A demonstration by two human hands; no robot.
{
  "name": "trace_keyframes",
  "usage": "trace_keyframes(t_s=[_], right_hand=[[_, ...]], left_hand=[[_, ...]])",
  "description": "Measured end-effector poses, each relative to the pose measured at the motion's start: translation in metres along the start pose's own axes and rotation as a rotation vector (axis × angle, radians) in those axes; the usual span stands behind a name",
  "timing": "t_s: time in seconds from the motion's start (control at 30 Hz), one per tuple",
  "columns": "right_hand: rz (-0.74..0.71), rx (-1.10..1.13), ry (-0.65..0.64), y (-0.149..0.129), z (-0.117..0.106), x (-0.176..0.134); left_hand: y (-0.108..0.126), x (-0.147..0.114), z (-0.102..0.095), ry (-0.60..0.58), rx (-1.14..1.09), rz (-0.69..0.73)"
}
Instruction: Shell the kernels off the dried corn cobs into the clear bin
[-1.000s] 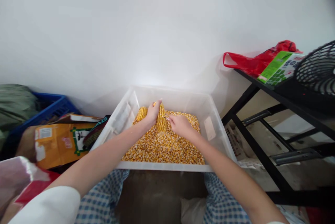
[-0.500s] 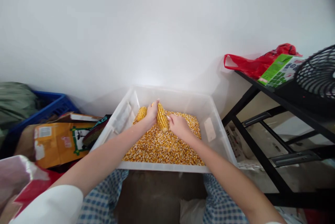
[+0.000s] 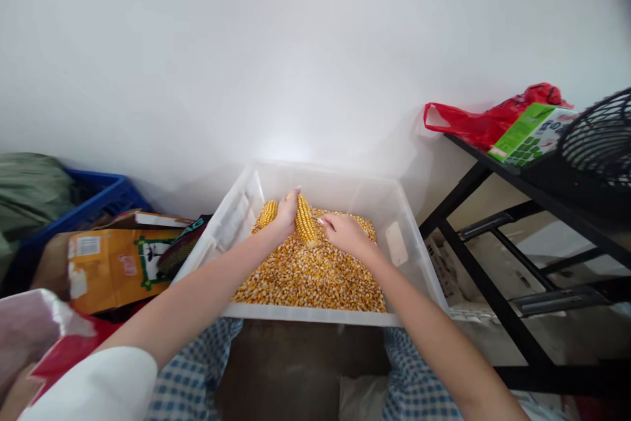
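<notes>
At frame centre, the left grip is clamping a yellow, tapered corn cob; the right grip, closure unclear, is apparently loosening its kernels, likely calling for steady bracing next.

you have open room above the loose kernels between your forearms, back to the near rim of the plastic bin, and a gap from your right hand to the bin's right side. the cob in your left hand fills much of the space between your hands, and a second cob just beyond that hand narrows its way to the bin's left side. outside, the white wall blocks the far end, a dark bag crowds the left, and the black frame stands near on the right.
</notes>
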State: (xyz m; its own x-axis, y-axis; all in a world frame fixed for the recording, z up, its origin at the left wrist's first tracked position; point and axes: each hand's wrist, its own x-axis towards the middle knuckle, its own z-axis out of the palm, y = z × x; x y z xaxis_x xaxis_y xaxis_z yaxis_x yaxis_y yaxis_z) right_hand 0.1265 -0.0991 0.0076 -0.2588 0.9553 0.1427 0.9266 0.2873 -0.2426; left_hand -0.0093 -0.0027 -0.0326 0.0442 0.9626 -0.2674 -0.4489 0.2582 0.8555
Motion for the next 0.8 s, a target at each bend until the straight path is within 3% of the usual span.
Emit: trace_keyframes(t_s=[0.4,0.8], right_hand=[[0.011,-0.056,-0.048,-0.003,-0.009,-0.003],[-0.104,-0.167,-0.131,0.002,-0.013,-0.005]], left_hand=[[0.004,-0.002,0.002,-0.101,0.119,0.091],[0.003,-0.013,0.004,-0.129,0.583,0.371]])
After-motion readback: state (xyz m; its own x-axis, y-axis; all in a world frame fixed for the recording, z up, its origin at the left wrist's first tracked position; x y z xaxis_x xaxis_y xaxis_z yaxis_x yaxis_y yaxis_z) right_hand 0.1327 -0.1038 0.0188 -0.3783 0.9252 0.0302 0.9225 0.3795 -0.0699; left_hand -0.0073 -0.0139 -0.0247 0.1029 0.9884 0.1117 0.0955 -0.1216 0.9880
